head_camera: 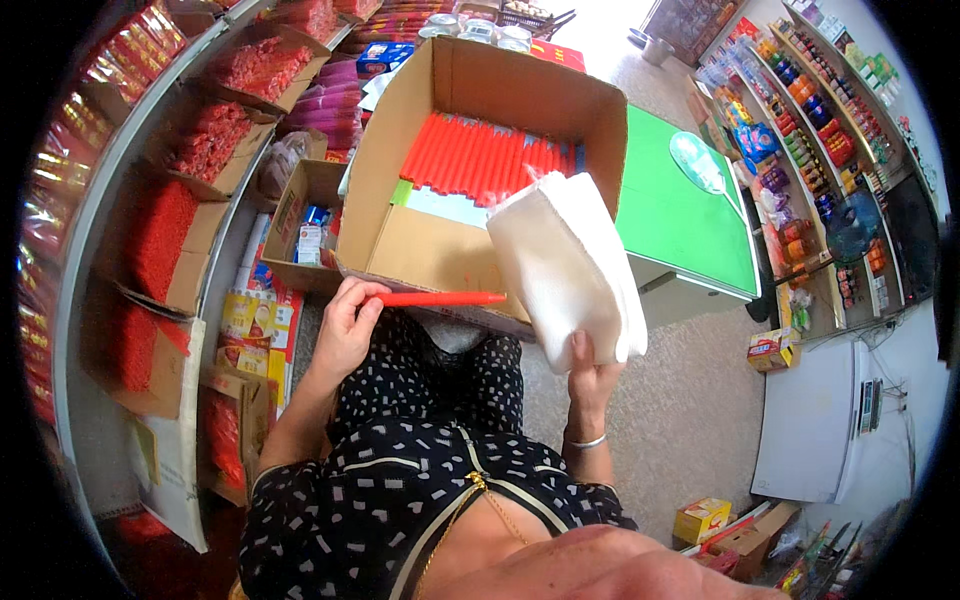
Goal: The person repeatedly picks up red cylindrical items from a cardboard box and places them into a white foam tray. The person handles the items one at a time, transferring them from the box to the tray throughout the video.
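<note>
My left hand (349, 330) pinches one end of a slim red stick that looks like a candle (442, 298), held level over the near edge of an open cardboard box (525, 82). Inside that box a row of similar red sticks (480, 161) lies side by side towards the far end, over a pale blue sheet. My right hand (592, 371) grips the lower end of a thick folded white wad (566, 262), either cloth or soft paper. It leans over the box's right front corner and hides part of the inside.
A green-topped table (679, 225) with a hand fan (697, 161) adjoins the box's right side. Shelves (202, 172) of red goods in cartons rise on my left. A smaller carton (300, 262) sits beside the box. Stocked shelves (817, 150) and a white chest (802, 427) line the right.
</note>
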The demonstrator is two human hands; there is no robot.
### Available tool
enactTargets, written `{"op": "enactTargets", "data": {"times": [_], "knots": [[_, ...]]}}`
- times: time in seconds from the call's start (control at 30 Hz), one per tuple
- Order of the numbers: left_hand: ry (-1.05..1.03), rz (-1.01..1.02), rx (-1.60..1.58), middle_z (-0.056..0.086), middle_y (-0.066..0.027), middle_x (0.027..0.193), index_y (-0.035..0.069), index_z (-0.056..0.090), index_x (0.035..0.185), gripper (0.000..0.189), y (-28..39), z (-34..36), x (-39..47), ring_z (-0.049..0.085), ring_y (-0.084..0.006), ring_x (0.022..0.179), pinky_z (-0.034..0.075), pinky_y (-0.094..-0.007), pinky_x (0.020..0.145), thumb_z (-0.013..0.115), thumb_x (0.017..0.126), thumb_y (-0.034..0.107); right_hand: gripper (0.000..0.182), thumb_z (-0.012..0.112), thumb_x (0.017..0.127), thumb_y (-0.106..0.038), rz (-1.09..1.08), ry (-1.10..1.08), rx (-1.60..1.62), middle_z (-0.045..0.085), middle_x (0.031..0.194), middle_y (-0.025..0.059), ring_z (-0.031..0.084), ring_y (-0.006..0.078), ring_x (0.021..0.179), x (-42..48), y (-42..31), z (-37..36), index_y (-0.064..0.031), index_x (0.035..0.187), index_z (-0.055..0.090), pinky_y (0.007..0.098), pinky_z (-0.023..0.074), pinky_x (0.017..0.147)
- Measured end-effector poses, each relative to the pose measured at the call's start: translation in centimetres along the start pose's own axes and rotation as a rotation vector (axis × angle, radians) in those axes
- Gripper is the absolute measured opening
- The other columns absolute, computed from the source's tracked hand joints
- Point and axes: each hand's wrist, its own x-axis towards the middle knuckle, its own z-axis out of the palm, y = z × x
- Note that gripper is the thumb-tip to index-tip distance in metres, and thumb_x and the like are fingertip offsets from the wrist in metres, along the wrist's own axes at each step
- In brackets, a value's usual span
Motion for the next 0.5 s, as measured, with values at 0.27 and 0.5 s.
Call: {"op": "enactTargets", "data": {"times": [0.27, 0.5], "knots": [[-0.034, -0.045, 0.036, 0.048, -0.0101, 0.08, -0.002, 0.055, 0.086, 0.012, 0.2, -0.6, 0.4, 0.05, -0.0193, 0.074, 0.04, -0.0253, 0.066, 0.046, 0.08, 0.004, 0.023, 0.057, 0.077, -0.005, -0.05, 0.026, -0.065, 0.056, 0.084, 0.0085, 0.053, 0.0144, 0.072, -0.4, 0.2, 0.2, 0.0067, 0.096, 0.052, 0.0264, 0.0455, 0.063], [-0.062, -0.084, 0.051, 0.048, -0.01, 0.081, -0.004, 0.054, 0.087, 0.013, 0.7, -0.9, 0.1, 0.05, -0.0188, 0.076, 0.039, -0.0255, 0.067, 0.045, 0.08, 0.003, 0.033, 0.056, 0.075, 0.0, 0.085, 0.194, 0.061, 0.051, 0.095, 0.0096, 0.05, 0.0158, 0.083, -1.6, 0.6, 0.2, 0.0069, 0.106, 0.047, 0.0279, 0.0434, 0.074]]}}
